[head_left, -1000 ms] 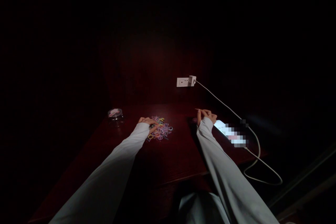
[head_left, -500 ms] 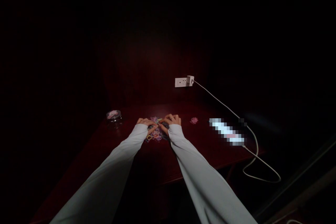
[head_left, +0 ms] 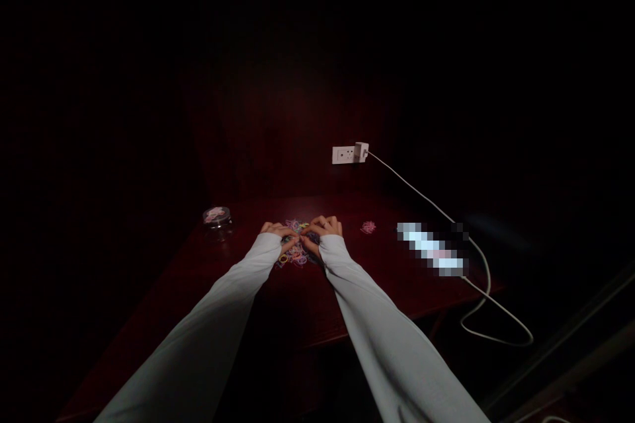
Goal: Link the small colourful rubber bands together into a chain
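A pile of small, many-coloured elastic bands [head_left: 296, 258] lies on the dark red table, with purple, pink and yellow loops showing. Over its left side is my left hand [head_left: 279, 232], thumb and forefinger pinched towards the middle. My right hand [head_left: 323, 227] faces it from the other side, its fingers bent and the tips drawn together. The fingertips of both hands almost meet above the pile. Whatever is between them is too small and dark to make out. Part of the pile is hidden beneath my hands.
A separate little heap of pink bands [head_left: 368, 227] lies right of my hands. A clear jar with a patterned lid [head_left: 217, 216] stands at the left. A blurred-out bright phone-like device [head_left: 430, 250] is on the right, its white cable [head_left: 417, 190] running to a charger [head_left: 362, 152] in the wall socket.
Both hands stay over the pile, with only slight finger movement. The whole view has shifted a little, so the jar, socket and device appear slightly further right.
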Tool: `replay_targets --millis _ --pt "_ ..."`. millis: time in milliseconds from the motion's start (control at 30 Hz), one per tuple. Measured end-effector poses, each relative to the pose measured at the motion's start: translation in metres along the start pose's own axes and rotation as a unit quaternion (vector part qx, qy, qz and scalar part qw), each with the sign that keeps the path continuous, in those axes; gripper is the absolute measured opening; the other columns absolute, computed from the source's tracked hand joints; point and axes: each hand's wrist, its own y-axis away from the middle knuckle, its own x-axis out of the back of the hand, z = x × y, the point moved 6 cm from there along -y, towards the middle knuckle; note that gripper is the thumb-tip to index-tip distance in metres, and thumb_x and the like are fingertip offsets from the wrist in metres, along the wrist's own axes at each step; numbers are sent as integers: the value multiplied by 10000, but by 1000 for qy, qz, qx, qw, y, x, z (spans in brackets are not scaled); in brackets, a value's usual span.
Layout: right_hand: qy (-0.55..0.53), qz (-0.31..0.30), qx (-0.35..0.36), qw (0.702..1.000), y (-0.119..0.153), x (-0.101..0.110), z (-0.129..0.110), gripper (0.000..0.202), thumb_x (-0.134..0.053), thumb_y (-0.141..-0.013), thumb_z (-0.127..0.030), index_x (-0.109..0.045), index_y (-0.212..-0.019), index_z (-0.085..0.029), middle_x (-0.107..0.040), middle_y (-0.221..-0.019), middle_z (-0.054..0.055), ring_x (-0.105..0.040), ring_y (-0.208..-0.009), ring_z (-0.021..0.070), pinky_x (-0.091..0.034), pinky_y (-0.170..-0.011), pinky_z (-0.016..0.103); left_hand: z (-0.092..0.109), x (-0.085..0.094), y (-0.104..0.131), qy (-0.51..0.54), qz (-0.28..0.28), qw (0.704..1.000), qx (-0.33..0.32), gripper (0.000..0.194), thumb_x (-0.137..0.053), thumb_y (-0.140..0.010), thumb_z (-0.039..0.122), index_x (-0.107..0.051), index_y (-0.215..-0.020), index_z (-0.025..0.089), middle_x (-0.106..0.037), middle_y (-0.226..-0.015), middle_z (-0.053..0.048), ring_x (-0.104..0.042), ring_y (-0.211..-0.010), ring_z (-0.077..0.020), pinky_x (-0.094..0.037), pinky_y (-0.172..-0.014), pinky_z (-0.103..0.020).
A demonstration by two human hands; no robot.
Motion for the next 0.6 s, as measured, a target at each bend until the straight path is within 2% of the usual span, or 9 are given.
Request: replay_targets --millis 267,600 --pt "24 1 -6 1000 -2 -9 2 252 -667 -963 -515 -815 -958 -310 -695 -1107 45 -445 -1060 250 -307 -914 374 4 -3 -1 -35 -11 999 -27 138 -700 -899 256 -813 -978 254 -811 -1044 -54 -668 -1023 -235 -397 -955 -392" --pt "19 -7 -50 999 -5 -18 7 267 -698 -942 -537 -805 -878 -301 -684 -1053 42 -462 -1056 244 -302 -886 361 5 -6 -1 -44 -1 998 -43 142 -668 -906 297 -797 -947 254 -817 -998 -50 -667 -993 -234 -386 -937 -388"
